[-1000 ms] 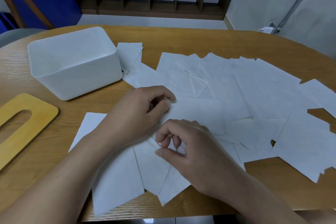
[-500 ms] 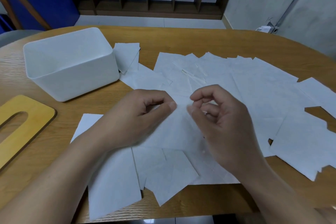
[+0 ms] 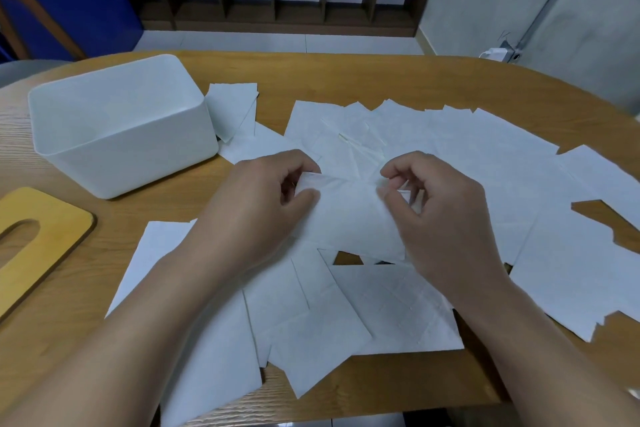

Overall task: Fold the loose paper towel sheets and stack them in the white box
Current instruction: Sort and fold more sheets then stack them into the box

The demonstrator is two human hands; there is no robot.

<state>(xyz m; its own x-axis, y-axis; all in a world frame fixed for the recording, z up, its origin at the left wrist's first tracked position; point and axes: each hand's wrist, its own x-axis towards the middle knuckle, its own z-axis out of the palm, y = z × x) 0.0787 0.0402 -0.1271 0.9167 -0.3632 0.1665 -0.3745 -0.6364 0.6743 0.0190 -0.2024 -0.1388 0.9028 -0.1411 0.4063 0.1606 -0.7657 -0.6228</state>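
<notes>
Since a moment ago the right hand has drawn away from the left hand, and the paper towel sheet between them is now stretched and lifted. The wooden desk carries many loose sheets (overlapping, mostly flat). The white box stands at the far left, just beside some sheets. A yellow lid lies near it. Each hand pinches one top corner of the sheet between thumb and fingers.
</notes>
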